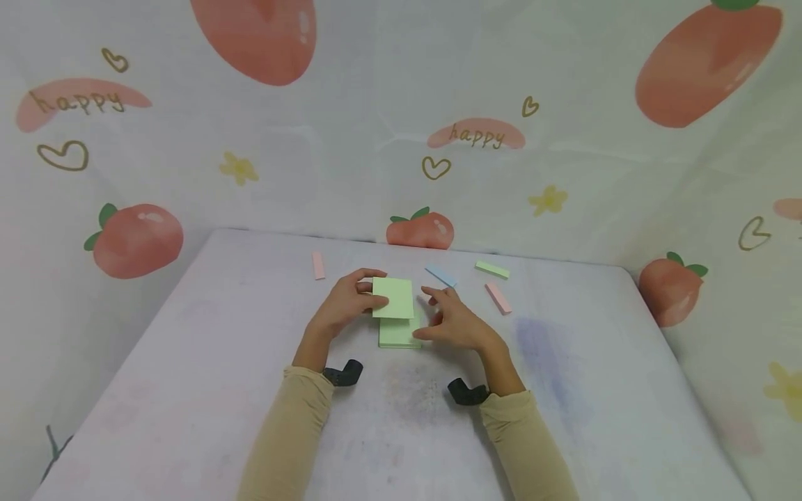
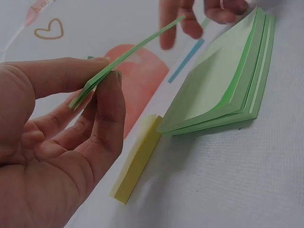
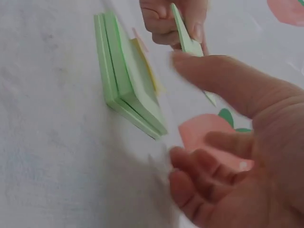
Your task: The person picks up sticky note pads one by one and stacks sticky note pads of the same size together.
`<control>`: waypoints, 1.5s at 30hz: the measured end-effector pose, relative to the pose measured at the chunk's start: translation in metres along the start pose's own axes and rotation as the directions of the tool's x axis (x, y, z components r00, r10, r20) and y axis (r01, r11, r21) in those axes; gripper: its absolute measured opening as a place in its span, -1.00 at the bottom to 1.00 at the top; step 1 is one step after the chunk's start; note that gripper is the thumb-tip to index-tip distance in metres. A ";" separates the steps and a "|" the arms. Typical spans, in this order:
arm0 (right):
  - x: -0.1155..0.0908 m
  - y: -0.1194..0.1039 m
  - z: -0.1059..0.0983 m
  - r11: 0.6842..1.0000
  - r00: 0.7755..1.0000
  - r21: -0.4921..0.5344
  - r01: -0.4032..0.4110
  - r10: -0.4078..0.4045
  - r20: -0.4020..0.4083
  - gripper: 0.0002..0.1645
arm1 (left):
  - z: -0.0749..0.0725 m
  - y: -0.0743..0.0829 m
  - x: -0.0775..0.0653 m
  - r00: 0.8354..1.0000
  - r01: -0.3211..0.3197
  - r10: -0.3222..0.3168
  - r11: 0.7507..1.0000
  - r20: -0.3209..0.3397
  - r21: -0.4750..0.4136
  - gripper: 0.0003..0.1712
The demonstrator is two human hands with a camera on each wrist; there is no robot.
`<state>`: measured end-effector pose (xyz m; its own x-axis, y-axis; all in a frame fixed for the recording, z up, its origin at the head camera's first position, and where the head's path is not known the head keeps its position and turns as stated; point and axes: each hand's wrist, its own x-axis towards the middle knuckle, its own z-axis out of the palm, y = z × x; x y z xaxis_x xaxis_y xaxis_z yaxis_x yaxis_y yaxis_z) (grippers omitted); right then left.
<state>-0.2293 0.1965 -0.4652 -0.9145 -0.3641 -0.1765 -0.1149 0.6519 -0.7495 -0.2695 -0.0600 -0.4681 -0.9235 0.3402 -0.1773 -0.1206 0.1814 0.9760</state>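
Note:
My left hand (image 1: pixel 341 305) pinches a thin sheaf of green sticky notes (image 1: pixel 393 295) between thumb and fingers. The sheaf is held up over a thicker green sticky note pad (image 1: pixel 398 337) lying on the table, partly covering it in the head view. In the left wrist view the pad (image 2: pixel 209 78) shows two stacked layers, its top sheets slightly lifted along one edge. My right hand (image 1: pixel 457 321) is beside the pad's right side, thumb and fingers spread with nothing between them. A yellow strip pad (image 2: pixel 137 164) lies by the green pad, hidden in the head view.
Small strip pads lie toward the back of the table (image 1: pixel 250 417): a pink one (image 1: pixel 318 265) at left, and blue (image 1: pixel 441 275), green (image 1: pixel 492 270) and pink (image 1: pixel 498 298) ones at right. A fruit-printed cloth (image 1: pixel 351 139) hangs behind the table.

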 end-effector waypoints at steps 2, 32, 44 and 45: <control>0.001 0.000 -0.001 0.998 0.998 0.038 0.053 -0.051 -0.039 0.14 | 0.000 0.000 -0.001 1.000 0.007 -0.007 1.000 0.012 -0.015 -0.35; 0.003 -0.011 0.008 0.965 0.946 -0.068 0.255 -0.263 -0.187 -0.08 | -0.006 0.004 -0.007 0.974 -0.017 -0.006 0.995 0.225 0.097 0.02; 0.006 -0.011 0.008 0.947 0.929 -0.083 0.310 -0.320 -0.183 -0.15 | -0.006 0.003 -0.005 0.980 -0.018 -0.006 0.993 0.198 0.117 -0.03; 0.006 -0.011 0.008 0.948 0.930 -0.083 0.308 -0.318 -0.181 -0.17 | -0.006 0.003 -0.005 0.980 -0.016 -0.008 0.993 0.198 0.117 -0.03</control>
<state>-0.2300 0.1822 -0.4631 -0.8846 -0.4258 0.1901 -0.4229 0.5610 -0.7116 -0.2669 -0.0666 -0.4633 -0.8318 0.5151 -0.2069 -0.0626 0.2832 0.9570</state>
